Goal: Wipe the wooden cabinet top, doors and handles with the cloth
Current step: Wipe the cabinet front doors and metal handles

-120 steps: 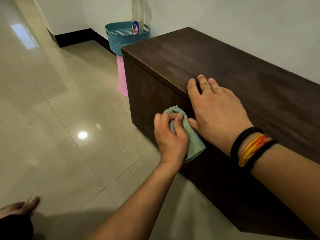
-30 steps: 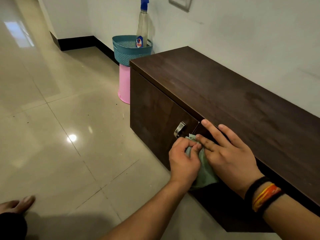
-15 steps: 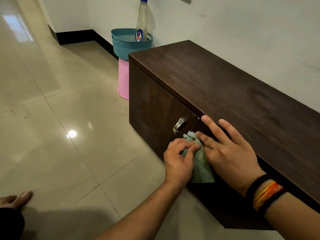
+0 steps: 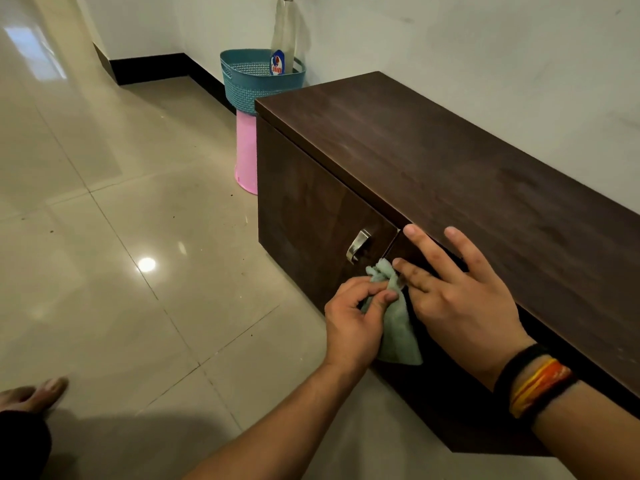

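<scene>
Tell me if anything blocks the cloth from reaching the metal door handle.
Nothing visible does. The cloth, pinched in the left hand, sits just below and right of the metal handle, with only bare door front between them. The right hand rests on the neighbouring door, right of the cloth, out of that path.

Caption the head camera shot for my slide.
Left hand bunches a green cloth beside the cabinet handle; right hand steadies it.

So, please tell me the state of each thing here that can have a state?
cabinet doors: shut
metal handle: uncovered, cloth just below it
green cloth: bunched, pinched against the door
left hand: gripping the cloth
right hand: fingers spread, beside the cloth
spray bottle: upright in teal basket
</scene>
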Motion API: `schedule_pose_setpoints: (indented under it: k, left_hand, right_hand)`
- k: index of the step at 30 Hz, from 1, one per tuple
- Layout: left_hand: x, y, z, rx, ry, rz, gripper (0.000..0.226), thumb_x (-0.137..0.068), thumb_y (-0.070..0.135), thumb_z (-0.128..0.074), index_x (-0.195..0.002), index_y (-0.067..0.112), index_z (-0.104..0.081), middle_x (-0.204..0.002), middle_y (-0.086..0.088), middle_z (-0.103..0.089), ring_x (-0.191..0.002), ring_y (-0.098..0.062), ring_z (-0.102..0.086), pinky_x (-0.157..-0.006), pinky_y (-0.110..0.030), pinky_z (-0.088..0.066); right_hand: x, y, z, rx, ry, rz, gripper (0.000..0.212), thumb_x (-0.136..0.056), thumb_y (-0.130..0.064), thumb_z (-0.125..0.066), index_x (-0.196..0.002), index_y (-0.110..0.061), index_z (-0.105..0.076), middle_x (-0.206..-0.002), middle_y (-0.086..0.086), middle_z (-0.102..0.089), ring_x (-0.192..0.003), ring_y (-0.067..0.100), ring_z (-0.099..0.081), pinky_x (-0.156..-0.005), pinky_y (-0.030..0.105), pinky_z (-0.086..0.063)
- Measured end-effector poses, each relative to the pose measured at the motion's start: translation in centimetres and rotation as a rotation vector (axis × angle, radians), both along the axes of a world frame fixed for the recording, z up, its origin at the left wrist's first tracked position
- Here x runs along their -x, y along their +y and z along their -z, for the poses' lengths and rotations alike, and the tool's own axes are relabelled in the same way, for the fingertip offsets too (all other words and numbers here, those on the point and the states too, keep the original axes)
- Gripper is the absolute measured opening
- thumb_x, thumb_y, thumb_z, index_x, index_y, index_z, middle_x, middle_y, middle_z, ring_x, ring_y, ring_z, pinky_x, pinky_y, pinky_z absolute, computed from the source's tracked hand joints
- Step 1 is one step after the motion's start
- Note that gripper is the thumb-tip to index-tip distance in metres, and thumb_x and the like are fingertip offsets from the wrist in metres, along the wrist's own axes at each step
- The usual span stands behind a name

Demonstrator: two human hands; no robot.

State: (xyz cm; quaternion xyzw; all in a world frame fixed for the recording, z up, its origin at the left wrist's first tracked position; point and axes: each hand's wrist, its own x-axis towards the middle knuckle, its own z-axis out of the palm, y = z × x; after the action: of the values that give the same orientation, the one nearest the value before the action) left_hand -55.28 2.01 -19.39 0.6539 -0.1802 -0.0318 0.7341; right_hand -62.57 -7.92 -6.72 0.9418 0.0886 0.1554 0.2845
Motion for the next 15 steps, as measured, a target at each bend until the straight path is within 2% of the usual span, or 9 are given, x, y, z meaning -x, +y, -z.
schedule_pose_setpoints:
  k: [3, 8, 11, 15]
  left_hand:
    - [-0.3, -0.6, -1.4, -0.031, -0.091, -0.015, 0.014, -0.085, 0.032, -0.07, -0.085, 0.019, -0.075, -0.089, 0.009, -0.069, -0.089, -0.011, -0.066, -0.082, -0.037, -0.057]
    - [0.4, 0.0, 1.0, -0.033, -0.043, -0.014, 0.017, -0.084, 0.035, -0.071, -0.087, 0.019, -0.077, -0.092, 0.016, -0.068, -0.093, -0.012, -0.066, -0.084, -0.041, -0.057]
    - [-0.4, 0.3, 1.2, -0.051, -0.089, 0.012, 0.021, -0.083, 0.036, -0.071, -0.086, 0.017, -0.078, -0.09, 0.022, -0.065, -0.092, -0.009, -0.066, -0.084, -0.035, -0.056]
    - [-1.1, 0.8, 1.3, -0.086, -0.157, 0.058, 0.019, -0.084, 0.034, -0.072, -0.084, 0.015, -0.077, -0.088, 0.012, -0.067, -0.091, -0.011, -0.066, -0.083, -0.04, -0.056]
  right_hand:
    - [-0.2, -0.2, 0.0, 0.004, 0.008, -0.013, 0.042, -0.093, -0.016, -0.038, -0.112, -0.006, -0.073, -0.126, 0.009, -0.07, -0.145, 0.038, -0.033, -0.121, 0.055, -0.006]
    - [0.0, -0.2, 0.2, -0.005, -0.001, -0.019, 0.043, -0.093, -0.015, -0.036, -0.109, -0.003, -0.074, -0.124, 0.011, -0.071, -0.144, 0.04, -0.034, -0.12, 0.057, -0.006]
    - [-0.2, -0.3, 0.1, -0.007, 0.019, -0.008, 0.043, -0.092, -0.015, -0.036, -0.105, -0.002, -0.075, -0.123, 0.011, -0.071, -0.144, 0.041, -0.035, -0.116, 0.067, -0.009]
    - [-0.1, 0.0, -0.3, -0.033, 0.045, -0.002, 0.027, -0.086, -0.011, -0.057, -0.103, -0.001, -0.075, -0.124, 0.012, -0.07, -0.144, 0.043, -0.034, -0.11, 0.077, -0.008]
